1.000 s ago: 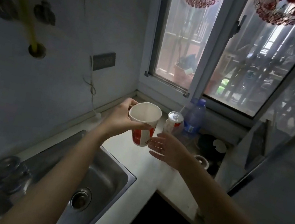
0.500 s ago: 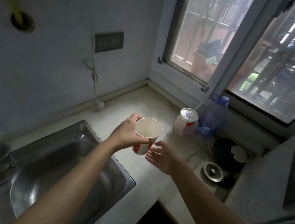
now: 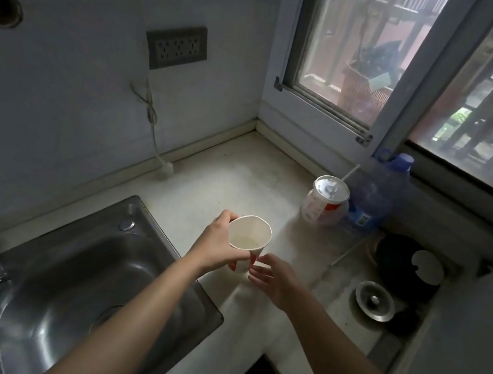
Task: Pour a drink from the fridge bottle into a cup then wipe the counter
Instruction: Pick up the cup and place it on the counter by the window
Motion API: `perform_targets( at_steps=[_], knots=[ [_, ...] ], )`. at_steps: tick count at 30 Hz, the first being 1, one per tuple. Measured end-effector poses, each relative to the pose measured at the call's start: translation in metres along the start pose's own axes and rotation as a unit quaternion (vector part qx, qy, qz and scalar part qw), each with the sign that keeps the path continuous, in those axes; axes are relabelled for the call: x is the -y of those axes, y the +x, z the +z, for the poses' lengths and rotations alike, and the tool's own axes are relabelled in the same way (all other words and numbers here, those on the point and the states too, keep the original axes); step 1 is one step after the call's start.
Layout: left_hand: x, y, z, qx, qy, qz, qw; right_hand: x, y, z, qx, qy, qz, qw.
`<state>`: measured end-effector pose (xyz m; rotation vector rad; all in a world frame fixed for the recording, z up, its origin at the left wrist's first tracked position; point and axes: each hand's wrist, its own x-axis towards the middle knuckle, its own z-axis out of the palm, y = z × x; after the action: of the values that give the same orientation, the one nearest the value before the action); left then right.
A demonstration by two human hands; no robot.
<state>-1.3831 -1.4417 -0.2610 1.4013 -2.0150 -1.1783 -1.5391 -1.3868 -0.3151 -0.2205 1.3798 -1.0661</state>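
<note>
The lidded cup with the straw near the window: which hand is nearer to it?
Right. The right hand is open on the counter, in front of the lidded cup and apart from it. The left hand holds the paper cup, further away toward the sink.

Pale, stained counter [image 3: 226, 180] wraps the corner. Steel sink [image 3: 85, 273] set in at left. Lidded paper cup [image 3: 324, 205], blue-capped bottle [image 3: 375, 196] and metal strainer [image 3: 375, 301] rest on it.

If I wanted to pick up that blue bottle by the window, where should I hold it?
Probably around the middle of the blue bottle, coming from the front left, over the open counter. It stands upright against the window ledge, so the back is blocked. The lidded cup with the straw sits right beside it, so mind not to bump that.
</note>
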Motion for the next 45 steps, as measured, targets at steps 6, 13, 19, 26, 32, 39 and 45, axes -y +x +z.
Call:
perform_targets(
  at_steps=[6, 13, 19, 26, 32, 39, 45],
  knots=[
    [0.010, 0.006, 0.010, -0.013, -0.021, -0.017, 1.000, 0.006, 0.005, -0.001, 0.004, -0.002, -0.020, 1.000],
    [0.017, 0.005, 0.012, 0.021, -0.031, -0.046, 0.998, 0.011, 0.003, -0.011, -0.015, -0.054, -0.004, 0.998],
    [0.008, -0.014, -0.022, -0.048, 0.161, 0.010, 0.986, 0.046, -0.014, -0.022, -0.192, -0.419, -0.177, 0.869],
    [-0.007, -0.067, -0.087, -0.118, 0.379, 0.058, 0.916, 0.070, -0.086, 0.022, -0.184, -0.604, -0.424, 0.649],
    [-0.007, -0.134, -0.152, -0.161, 0.391, 0.072, 0.903, 0.035, -0.143, 0.113, -0.109, -0.682, -0.500, 0.522],
    [0.026, -0.253, -0.234, -0.248, 0.438, 0.070, 0.861, -0.035, -0.220, 0.208, -0.076, -0.702, -0.548, 0.449],
    [0.071, -0.348, -0.281, -0.287, 0.458, 0.040, 0.840, -0.105, -0.270, 0.258, -0.067, -0.708, -0.573, 0.408]
  ],
)
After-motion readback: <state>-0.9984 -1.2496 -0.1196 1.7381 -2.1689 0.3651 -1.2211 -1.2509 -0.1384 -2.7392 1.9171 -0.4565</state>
